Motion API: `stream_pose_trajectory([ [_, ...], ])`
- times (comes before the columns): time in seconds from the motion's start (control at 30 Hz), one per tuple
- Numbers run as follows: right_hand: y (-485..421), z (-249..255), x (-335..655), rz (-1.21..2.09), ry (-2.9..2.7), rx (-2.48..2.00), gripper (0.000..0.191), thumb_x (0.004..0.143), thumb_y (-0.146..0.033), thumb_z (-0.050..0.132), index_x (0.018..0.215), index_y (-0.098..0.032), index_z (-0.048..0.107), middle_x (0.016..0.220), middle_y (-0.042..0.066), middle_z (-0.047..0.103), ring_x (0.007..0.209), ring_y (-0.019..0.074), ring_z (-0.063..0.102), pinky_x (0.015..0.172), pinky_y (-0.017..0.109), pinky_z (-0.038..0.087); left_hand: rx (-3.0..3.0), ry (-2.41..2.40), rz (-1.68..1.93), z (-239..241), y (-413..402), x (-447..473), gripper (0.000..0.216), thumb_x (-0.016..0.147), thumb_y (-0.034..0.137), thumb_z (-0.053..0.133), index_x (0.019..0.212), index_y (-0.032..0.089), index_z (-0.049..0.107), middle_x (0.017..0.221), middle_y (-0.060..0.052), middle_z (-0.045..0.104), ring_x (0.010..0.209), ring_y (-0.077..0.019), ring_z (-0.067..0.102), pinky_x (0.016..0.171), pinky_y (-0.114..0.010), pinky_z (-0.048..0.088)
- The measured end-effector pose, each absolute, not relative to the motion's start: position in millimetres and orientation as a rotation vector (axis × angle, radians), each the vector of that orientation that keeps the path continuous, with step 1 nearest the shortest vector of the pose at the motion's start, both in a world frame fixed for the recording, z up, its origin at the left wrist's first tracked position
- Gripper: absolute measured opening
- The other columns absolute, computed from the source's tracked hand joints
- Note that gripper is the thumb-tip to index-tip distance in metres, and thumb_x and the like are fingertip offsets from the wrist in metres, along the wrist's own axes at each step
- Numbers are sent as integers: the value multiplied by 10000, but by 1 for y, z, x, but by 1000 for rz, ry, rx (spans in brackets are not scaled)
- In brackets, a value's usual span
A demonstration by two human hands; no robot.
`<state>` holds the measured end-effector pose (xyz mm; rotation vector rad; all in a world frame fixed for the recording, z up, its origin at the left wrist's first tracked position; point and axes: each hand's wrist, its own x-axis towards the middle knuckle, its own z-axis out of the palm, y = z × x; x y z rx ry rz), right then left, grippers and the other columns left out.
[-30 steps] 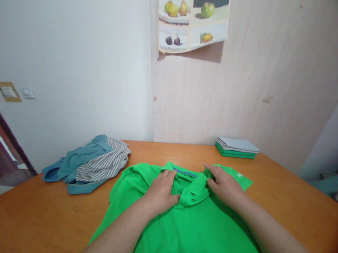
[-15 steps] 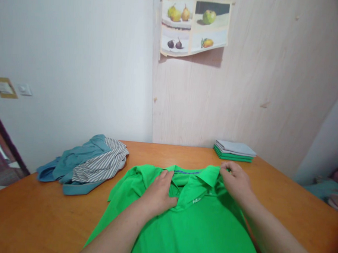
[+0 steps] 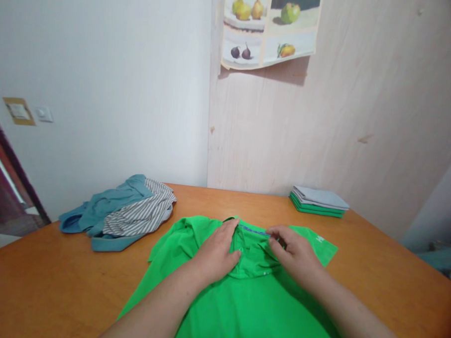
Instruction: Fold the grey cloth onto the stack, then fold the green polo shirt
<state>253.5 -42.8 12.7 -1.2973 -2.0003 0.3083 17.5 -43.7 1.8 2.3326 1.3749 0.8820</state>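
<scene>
1 green shirt (image 3: 249, 299); l hand (image 3: 217, 252) flat on it, fingers open; r hand (image 3: 295, 252) fingers pinch collar (image 3: 250, 232).

Light: bright, even, soft.
Shadow: under the fruit poster (image 3: 271, 29).
Focus: slightly soft throughout.
Edges: wide-angle bending, dark corners.

We see a green shirt (image 3: 249, 299) spread on the table (image 3: 37, 290), collar (image 3: 250, 234) at the far end. Left hand (image 3: 217, 251) lies flat, palm down, on the shirt just left of the collar. Right hand (image 3: 296, 252) has its fingers curled, pinching the collar's right side. A crumpled pile (image 3: 122, 214) of blue and striped clothes sits far left on the table, a folded stack (image 3: 319, 200) far right by the wall. We note a fruit poster (image 3: 271, 29) above.
</scene>
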Motion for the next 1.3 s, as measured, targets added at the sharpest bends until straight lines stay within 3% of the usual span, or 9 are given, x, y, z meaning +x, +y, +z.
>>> stream_pose_trajectory([
  [0.17,-44,-1,246,375,-2207,-1262,456,874,-275,519,1314,-178,589,1309,96,634,1181,244,580,1010,386,429,2310,1331,912,1,-46,19,709,767,208,639,1429,220,385,1482,-112,464,1367,-273,433,1132,-423,350],
  [0.27,-43,-8,246,407,-2283,-1269,553,846,-253,553,1395,-195,533,1395,88,582,1257,253,533,1043,396,406,2308,1310,898,4,-48,20,550,779,201,629,1305,221,469,1347,-96,567,1259,-261,520,1072,-400,395],
  [0.43,-43,-11,246,392,-2279,-1337,569,811,-230,585,1377,-199,540,1286,115,626,1131,265,590,943,392,446,2334,1354,953,6,-47,19,276,790,167,588,1057,221,544,1076,-50,646,1020,-226,596,877,-331,451],
  [0.57,-42,-6,245,354,-2258,-1333,238,829,-190,526,1025,-201,661,1009,65,649,910,211,605,796,331,446,2348,1355,924,6,-44,19,95,808,145,541,859,215,582,845,-7,634,811,-182,584,690,-273,409],
  [0.7,-38,-4,245,294,-2141,-1296,87,860,-233,522,855,-213,606,855,20,604,826,191,568,737,308,417,2356,1330,788,4,-45,23,95,820,168,554,820,201,643,793,-13,621,751,-172,572,653,-267,384],
  [0.97,-44,-2,240,297,-2005,-1262,249,864,-237,523,1102,-202,587,1042,45,596,743,151,572,710,299,444,2366,1434,640,-1,-45,29,150,787,171,594,883,198,706,848,-45,621,776,-192,581,671,-284,397],
  [1.07,-49,2,237,320,-2035,-1269,100,871,-236,501,908,-213,591,848,7,592,714,159,561,669,292,422,2346,1459,647,-2,-46,30,151,771,162,602,879,199,701,861,-43,619,779,-190,581,663,-281,394],
  [1.17,-50,3,234,424,-2114,-1278,122,878,-227,475,805,-221,574,705,-17,556,683,166,550,620,288,394,2308,1459,664,-4,-46,32,145,752,138,604,854,203,684,857,-32,613,767,-176,573,638,-266,385],
  [1.3,-49,-6,234,419,-2169,-1290,301,845,-229,526,1124,-186,630,1013,57,640,796,180,588,749,324,449,2285,1441,683,-6,-45,35,110,739,133,606,808,204,655,824,-15,600,742,-160,557,616,-252,371],
])
